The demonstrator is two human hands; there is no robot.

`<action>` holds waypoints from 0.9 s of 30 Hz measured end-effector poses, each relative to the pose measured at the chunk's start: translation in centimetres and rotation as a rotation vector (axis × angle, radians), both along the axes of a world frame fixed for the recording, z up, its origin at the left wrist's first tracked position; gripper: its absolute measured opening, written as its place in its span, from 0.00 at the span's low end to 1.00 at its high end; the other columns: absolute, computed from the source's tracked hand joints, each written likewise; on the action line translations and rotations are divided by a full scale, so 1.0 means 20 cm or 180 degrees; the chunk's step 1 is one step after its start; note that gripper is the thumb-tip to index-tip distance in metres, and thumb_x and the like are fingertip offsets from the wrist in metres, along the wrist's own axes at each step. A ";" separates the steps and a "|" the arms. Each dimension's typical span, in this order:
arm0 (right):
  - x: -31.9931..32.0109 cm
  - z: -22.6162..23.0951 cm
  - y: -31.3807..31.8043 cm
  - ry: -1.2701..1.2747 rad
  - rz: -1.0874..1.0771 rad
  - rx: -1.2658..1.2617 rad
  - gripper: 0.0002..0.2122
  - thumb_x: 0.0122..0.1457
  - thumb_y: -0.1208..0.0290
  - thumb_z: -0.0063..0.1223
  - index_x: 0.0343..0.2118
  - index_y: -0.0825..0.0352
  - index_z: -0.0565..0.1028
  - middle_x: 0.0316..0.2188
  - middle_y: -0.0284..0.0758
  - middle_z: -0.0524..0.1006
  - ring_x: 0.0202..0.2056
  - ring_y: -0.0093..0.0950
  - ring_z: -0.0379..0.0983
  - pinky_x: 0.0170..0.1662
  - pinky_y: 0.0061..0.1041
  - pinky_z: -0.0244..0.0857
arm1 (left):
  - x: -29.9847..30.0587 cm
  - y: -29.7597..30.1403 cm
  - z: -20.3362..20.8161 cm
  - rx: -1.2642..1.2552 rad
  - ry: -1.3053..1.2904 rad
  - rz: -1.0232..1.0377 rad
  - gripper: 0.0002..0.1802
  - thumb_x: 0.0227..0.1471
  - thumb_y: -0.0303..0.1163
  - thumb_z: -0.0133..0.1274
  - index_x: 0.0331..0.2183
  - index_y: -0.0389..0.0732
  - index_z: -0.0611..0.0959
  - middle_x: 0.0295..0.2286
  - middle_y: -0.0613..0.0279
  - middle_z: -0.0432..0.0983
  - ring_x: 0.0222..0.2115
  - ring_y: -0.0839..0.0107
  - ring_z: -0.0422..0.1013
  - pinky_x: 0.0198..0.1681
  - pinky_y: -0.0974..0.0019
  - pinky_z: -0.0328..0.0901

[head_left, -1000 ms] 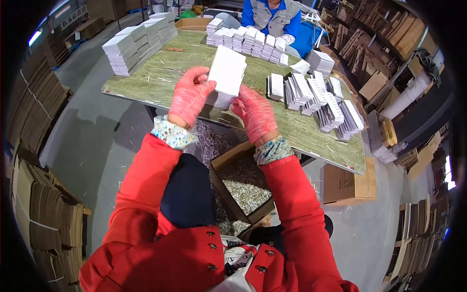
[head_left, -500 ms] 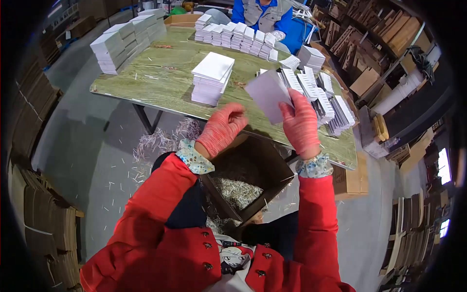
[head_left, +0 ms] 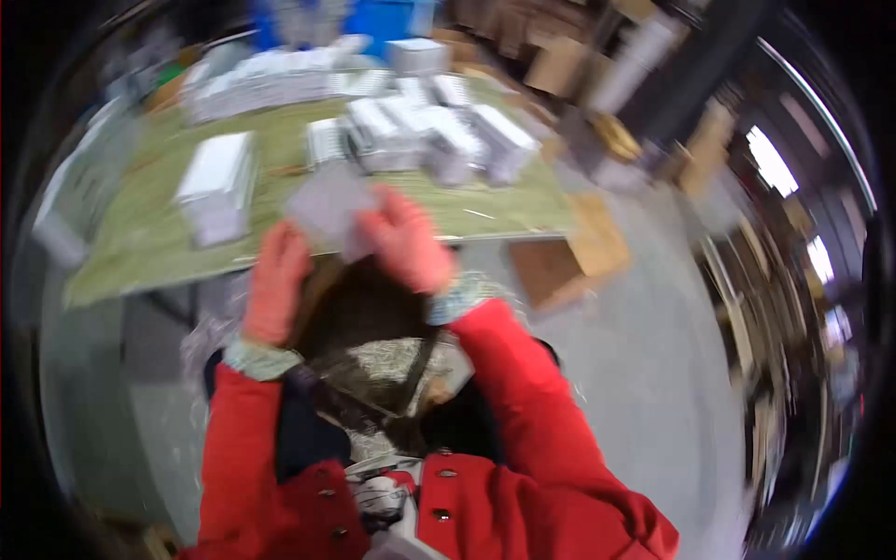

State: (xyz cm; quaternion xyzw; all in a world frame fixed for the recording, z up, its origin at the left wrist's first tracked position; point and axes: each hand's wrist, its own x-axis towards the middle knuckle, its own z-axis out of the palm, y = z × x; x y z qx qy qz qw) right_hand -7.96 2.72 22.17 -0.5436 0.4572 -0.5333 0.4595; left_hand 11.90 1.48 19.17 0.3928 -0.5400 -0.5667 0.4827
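Note:
My right hand (head_left: 408, 245), in a pinkish-red glove, is closed on a flat whitish card (head_left: 329, 203), thumb on its face. Beside the card's lower left corner is my left hand (head_left: 278, 283), gloved the same; motion blur hides its fingers and whether they touch the card. Both hands are at the near edge of the green table (head_left: 131, 245). To the left stands a stack of white cards (head_left: 217, 191). Beyond my right hand lie several white bundles with dark-lined edges (head_left: 446, 142).
Below my hands an open brown cardboard box (head_left: 322, 350) holds paper shreds (head_left: 387, 359). Another carton (head_left: 551, 271) stands right of the table. More white stacks (head_left: 266, 82) line the far side, where a person in blue (head_left: 378, 23) sits. Tall stacks (head_left: 79, 187) are at far left.
My view has swung to the right, so the table now appears further left, and the picture is blurred. The card stays in my right hand; my left hand has come closer to it.

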 end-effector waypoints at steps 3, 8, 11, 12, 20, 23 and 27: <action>0.04 -0.17 0.07 -0.0545 -0.0353 -0.0657 0.17 0.59 0.74 0.48 0.50 0.70 0.65 0.36 0.31 0.74 0.35 0.19 0.68 0.39 0.21 0.65 | -0.09 0.00 -0.06 -0.0639 0.0126 -0.0174 0.24 0.58 0.38 0.46 0.53 0.38 0.67 0.46 0.61 0.69 0.44 0.75 0.66 0.48 0.70 0.61; -0.28 -0.09 0.20 -0.0171 -0.0403 -0.0755 0.14 0.56 0.77 0.49 0.45 0.71 0.66 0.30 0.32 0.73 0.36 0.19 0.69 0.39 0.21 0.65 | -0.35 0.01 -0.14 -0.0850 0.0451 -0.0349 0.25 0.59 0.37 0.45 0.55 0.38 0.66 0.51 0.56 0.65 0.49 0.71 0.63 0.53 0.66 0.58; -0.34 -0.07 0.20 -0.0342 -0.0379 -0.0804 0.12 0.55 0.78 0.49 0.43 0.70 0.67 0.29 0.33 0.73 0.37 0.22 0.70 0.40 0.23 0.65 | -0.44 0.05 0.00 -0.1528 0.0675 -0.0884 0.23 0.60 0.34 0.45 0.54 0.37 0.67 0.51 0.57 0.66 0.50 0.70 0.63 0.53 0.66 0.58; -0.36 -0.07 0.19 -0.0497 -0.0373 -0.0843 0.11 0.54 0.78 0.50 0.41 0.70 0.68 0.29 0.34 0.74 0.37 0.25 0.70 0.40 0.25 0.66 | -0.47 0.03 0.00 -0.1529 0.0688 -0.0944 0.23 0.60 0.34 0.45 0.54 0.37 0.67 0.51 0.57 0.66 0.50 0.70 0.63 0.53 0.66 0.58; -0.66 -0.23 0.02 0.2588 -0.1419 -0.0897 0.12 0.47 0.72 0.54 0.36 0.68 0.74 0.33 0.43 0.76 0.40 0.43 0.70 0.44 0.37 0.63 | -0.69 -0.47 -0.24 -0.1905 -0.1033 -0.0789 0.20 0.59 0.31 0.45 0.52 0.35 0.69 0.47 0.58 0.69 0.47 0.70 0.64 0.51 0.68 0.58; -0.71 -0.25 0.00 0.3096 -0.1255 -0.0727 0.13 0.47 0.70 0.55 0.37 0.67 0.74 0.35 0.44 0.76 0.41 0.44 0.69 0.45 0.38 0.63 | -0.66 -0.44 -0.28 -0.1684 -0.0735 -0.0474 0.19 0.57 0.29 0.46 0.50 0.34 0.70 0.44 0.58 0.70 0.44 0.70 0.65 0.49 0.68 0.59; -0.70 -0.23 0.03 0.1119 -0.1139 -0.1319 0.16 0.53 0.68 0.54 0.45 0.65 0.72 0.39 0.40 0.75 0.41 0.31 0.70 0.43 0.29 0.65 | -0.69 -0.30 -0.18 -0.1308 -0.1010 -0.0568 0.15 0.54 0.27 0.46 0.44 0.34 0.73 0.38 0.57 0.74 0.39 0.69 0.69 0.44 0.66 0.63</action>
